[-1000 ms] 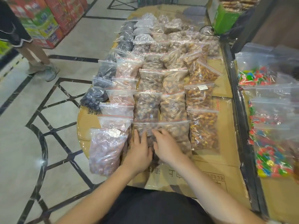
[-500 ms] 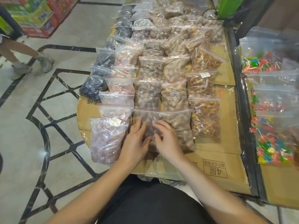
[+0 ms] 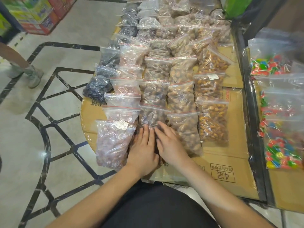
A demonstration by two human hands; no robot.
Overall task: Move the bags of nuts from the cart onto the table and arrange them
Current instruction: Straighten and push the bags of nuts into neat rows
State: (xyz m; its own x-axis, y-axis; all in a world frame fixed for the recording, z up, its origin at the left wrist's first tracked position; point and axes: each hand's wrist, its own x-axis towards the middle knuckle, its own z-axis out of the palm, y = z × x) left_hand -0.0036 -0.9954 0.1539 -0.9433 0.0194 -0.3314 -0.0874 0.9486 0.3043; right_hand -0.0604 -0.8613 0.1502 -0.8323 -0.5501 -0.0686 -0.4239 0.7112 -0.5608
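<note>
Several rows of clear zip bags of nuts lie on the cardboard-covered table [image 3: 233,163]. My left hand [image 3: 142,150] and my right hand [image 3: 171,145] lie flat, side by side, fingers straight, pressing on the nearest bag of dark nuts [image 3: 152,116] in the middle row. To the left of my hands sits a bag of pinkish nuts with a price label [image 3: 111,142]. A bag of brown nuts [image 3: 186,130] is just right of them, then a bag of orange-yellow nuts [image 3: 213,120].
Bags of coloured candy [image 3: 283,145] lie on a second surface at the right, past a dark metal frame [image 3: 251,112]. A person's legs and shoe [image 3: 32,76] stand on the tiled floor at the left. Stacked boxes [image 3: 32,15] are at the far left.
Both hands have slid slightly forward and flattened over the nearest dark-nut bag. The view has shifted closer and lower over the table.
</note>
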